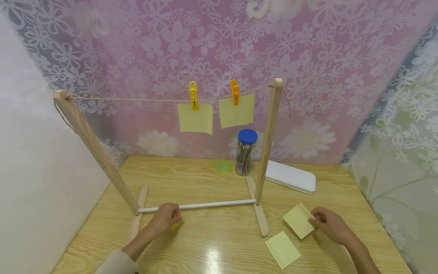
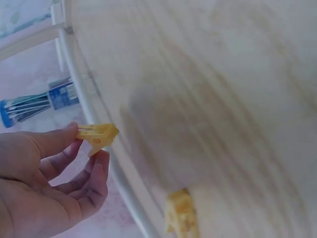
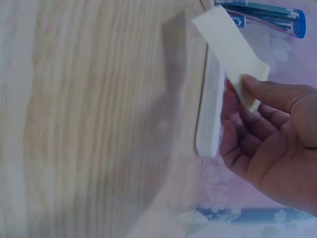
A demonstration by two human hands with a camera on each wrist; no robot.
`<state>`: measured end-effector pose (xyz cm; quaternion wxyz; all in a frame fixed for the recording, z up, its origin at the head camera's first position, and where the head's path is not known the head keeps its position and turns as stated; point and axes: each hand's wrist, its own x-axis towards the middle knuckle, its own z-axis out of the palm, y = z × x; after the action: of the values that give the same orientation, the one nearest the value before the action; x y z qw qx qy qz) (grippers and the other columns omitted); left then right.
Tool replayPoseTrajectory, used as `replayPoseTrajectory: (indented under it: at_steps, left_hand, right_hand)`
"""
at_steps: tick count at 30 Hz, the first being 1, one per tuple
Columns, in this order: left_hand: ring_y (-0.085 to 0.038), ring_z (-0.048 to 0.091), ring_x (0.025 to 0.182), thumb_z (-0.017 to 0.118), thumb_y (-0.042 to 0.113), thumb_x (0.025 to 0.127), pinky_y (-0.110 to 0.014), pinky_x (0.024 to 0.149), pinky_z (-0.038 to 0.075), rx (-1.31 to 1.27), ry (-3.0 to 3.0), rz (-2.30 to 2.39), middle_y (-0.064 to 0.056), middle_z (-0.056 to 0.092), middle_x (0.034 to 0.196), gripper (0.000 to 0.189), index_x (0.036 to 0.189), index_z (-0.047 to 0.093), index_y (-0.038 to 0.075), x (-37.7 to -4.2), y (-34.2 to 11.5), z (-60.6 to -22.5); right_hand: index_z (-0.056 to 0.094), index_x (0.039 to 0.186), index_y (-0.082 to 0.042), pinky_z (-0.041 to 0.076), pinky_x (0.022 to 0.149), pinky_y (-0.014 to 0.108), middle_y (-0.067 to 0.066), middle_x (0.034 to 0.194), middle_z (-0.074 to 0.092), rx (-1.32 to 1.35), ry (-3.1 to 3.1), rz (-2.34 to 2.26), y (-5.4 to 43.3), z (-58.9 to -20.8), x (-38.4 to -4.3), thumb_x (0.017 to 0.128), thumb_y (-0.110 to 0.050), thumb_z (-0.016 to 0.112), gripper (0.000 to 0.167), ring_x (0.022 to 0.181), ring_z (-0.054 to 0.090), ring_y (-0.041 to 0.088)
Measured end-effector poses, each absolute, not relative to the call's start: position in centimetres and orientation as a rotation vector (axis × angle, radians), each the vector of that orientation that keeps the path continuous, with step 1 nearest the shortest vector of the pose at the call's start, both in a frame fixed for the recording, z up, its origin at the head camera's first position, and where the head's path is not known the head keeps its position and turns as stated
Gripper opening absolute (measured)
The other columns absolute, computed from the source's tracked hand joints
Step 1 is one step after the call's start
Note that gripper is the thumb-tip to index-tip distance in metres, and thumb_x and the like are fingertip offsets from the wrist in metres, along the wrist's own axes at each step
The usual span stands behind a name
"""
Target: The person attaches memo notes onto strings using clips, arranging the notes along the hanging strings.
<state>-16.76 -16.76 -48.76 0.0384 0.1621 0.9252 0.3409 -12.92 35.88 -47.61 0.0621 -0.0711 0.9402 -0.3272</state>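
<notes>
My left hand (image 1: pixel 165 219) pinches a yellow clothespin (image 2: pixel 100 133) between thumb and fingers, low over the table near the rack's white crossbar (image 1: pixel 219 204). Another yellow clothespin (image 2: pixel 181 214) lies on the tabletop close by. At the right, my right hand (image 1: pixel 331 225) holds a yellow sticky note (image 1: pixel 299 220) by its edge, raised off the table in the right wrist view. A second sticky note (image 1: pixel 283 249) lies flat on the table near it. Two more notes hang from the string (image 1: pixel 137 99), one under a yellow clothespin (image 1: pixel 193 96), the other under an orange clothespin (image 1: pixel 235 92).
The wooden rack's posts (image 1: pixel 270 140) stand on flat feet (image 1: pixel 261 220). Behind it are a blue-lidded jar (image 1: pixel 247 152) of pencils and a green tape roll (image 1: pixel 224 166). A white case (image 1: pixel 291 176) lies at the right post, before the flowered wall (image 1: pixel 212 45).
</notes>
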Motion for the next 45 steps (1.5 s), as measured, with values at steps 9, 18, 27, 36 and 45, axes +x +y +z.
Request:
replayPoseTrajectory:
  at_steps: [9, 18, 27, 36, 45]
  left_hand:
    - [-0.015, 0.063, 0.081, 0.069, 0.011, 0.086, -0.023, 0.062, 0.054, 0.418, 2.804, 1.157, -0.005, 0.065, 0.093, 0.01, 0.089, 0.06, 0.007, -17.4, -16.6, -45.7]
    - [-0.025, 0.064, 0.098, 0.061, 0.016, 0.092, -0.031, 0.076, 0.056, 0.571, 2.847, 1.154, -0.014, 0.064, 0.113, 0.037, 0.125, 0.055, 0.0, -18.2, -17.0, -40.9]
    - [-0.03, 0.066, 0.098, 0.06, 0.022, 0.094, -0.045, 0.085, 0.055, 0.59, 2.95, 1.218, -0.014, 0.068, 0.11, 0.037, 0.125, 0.058, 0.004, -18.9, -17.4, -35.9]
    - [-0.019, 0.064, 0.094, 0.066, 0.007, 0.088, -0.024, 0.075, 0.054, 0.746, 3.078, 1.355, -0.013, 0.068, 0.105, 0.029, 0.116, 0.06, 0.001, -18.9, -17.3, -30.2]
    - [0.006, 0.058, 0.09, 0.064, -0.001, 0.087, -0.009, 0.074, 0.05, 0.853, 3.027, 1.635, -0.01, 0.067, 0.104, 0.029, 0.116, 0.061, -0.003, -18.0, -17.3, -25.5]
  right_hand:
    - [0.056, 0.104, -0.001, 0.046, 0.053, 0.024, 0.001, 0.073, 0.062, -0.306, 2.818, -1.294, 32.7, -45.8, -13.3, 0.095, -0.019, 0.057, 0.02, 0.061, 0.058, 0.01]
    - [0.051, 0.11, 0.009, 0.055, 0.059, 0.025, 0.013, 0.083, 0.065, -0.472, 2.676, -1.66, 27.4, -43.6, -14.1, 0.091, -0.007, 0.062, 0.028, 0.065, 0.065, 0.006]
    - [0.05, 0.111, 0.013, 0.056, 0.061, 0.023, -0.002, 0.084, 0.066, -0.564, 2.439, -2.022, 21.8, -42.3, -16.0, 0.088, -0.001, 0.063, 0.03, 0.07, 0.068, 0.009]
    - [0.062, 0.106, 0.011, 0.058, 0.069, 0.026, 0.0, 0.08, 0.069, -0.584, 2.306, -2.267, 14.9, -40.6, -17.5, 0.086, -0.003, 0.066, 0.024, 0.072, 0.069, 0.013]
    - [0.059, 0.1, 0.014, 0.058, 0.067, 0.026, -0.004, 0.078, 0.068, -0.633, 1.981, -2.493, 8.2, -37.7, -18.7, 0.088, -0.006, 0.066, 0.024, 0.07, 0.068, 0.008]
